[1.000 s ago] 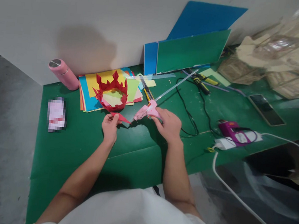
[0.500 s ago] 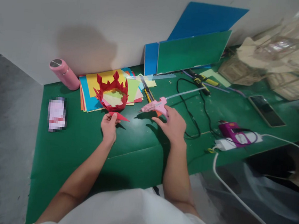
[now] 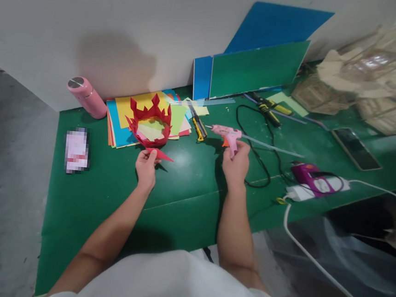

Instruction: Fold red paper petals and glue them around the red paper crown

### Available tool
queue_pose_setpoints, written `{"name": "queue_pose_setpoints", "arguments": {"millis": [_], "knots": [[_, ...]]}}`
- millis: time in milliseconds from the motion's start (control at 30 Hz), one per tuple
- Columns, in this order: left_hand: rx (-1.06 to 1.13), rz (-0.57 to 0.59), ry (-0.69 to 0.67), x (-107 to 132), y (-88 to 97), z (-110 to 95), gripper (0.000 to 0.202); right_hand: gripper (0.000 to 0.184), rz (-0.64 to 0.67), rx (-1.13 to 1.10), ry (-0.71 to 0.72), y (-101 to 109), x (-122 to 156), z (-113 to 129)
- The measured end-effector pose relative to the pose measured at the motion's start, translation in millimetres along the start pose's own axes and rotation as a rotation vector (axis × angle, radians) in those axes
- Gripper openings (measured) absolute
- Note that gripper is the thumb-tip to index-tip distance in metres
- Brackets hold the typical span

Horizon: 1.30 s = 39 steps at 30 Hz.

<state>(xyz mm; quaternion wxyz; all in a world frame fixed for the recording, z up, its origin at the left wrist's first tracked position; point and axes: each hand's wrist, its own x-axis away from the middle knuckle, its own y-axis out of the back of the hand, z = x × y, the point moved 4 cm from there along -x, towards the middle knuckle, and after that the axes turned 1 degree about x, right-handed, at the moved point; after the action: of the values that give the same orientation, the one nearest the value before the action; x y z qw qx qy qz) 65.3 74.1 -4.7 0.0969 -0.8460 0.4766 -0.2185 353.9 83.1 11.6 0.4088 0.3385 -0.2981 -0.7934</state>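
Note:
My left hand (image 3: 146, 166) pinches a small folded red paper piece (image 3: 159, 154) just above the green mat. Right behind it a red paper crown (image 3: 150, 120) with pointed tips rests on a stack of coloured paper sheets (image 3: 124, 114). My right hand (image 3: 235, 163) grips the handle of a pink glue gun (image 3: 227, 134), held upright with its nozzle pointing left and a clear glue stick trailing to the right. The glue gun is well to the right of the red piece.
A pink bottle (image 3: 86, 97) lies at the back left. A yellow utility knife (image 3: 199, 128), pliers (image 3: 269, 109), a black cord (image 3: 263, 149), a purple device on a white power strip (image 3: 311, 179), a phone (image 3: 355, 148) and blue and green boards (image 3: 257, 68) surround the green mat (image 3: 110, 196).
My right hand swung the glue gun away from the red piece, to the right and up, and turned it level. My left hand kept the red piece almost still.

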Motion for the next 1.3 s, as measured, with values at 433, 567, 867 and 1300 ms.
{"name": "queue_pose_setpoints", "arguments": {"millis": [433,567,867,1300], "knots": [[-0.031,0.007,0.001,-1,0.2,2,0.036,0.037,0.028,0.105,0.107,-38,-16,1],[-0.025,0.025,0.01,0,-0.5,1,0.036,0.04,-0.051,0.149,0.015,-39,-21,-9],[-0.063,0.028,0.008,0,-1.9,0,0.032,0.034,-0.114,0.161,-0.056,-41,-40,-16],[-0.127,0.26,-0.058,12,-11.1,-2,0.038,0.027,0.52,-0.41,0.392,-7,24,122]]}}
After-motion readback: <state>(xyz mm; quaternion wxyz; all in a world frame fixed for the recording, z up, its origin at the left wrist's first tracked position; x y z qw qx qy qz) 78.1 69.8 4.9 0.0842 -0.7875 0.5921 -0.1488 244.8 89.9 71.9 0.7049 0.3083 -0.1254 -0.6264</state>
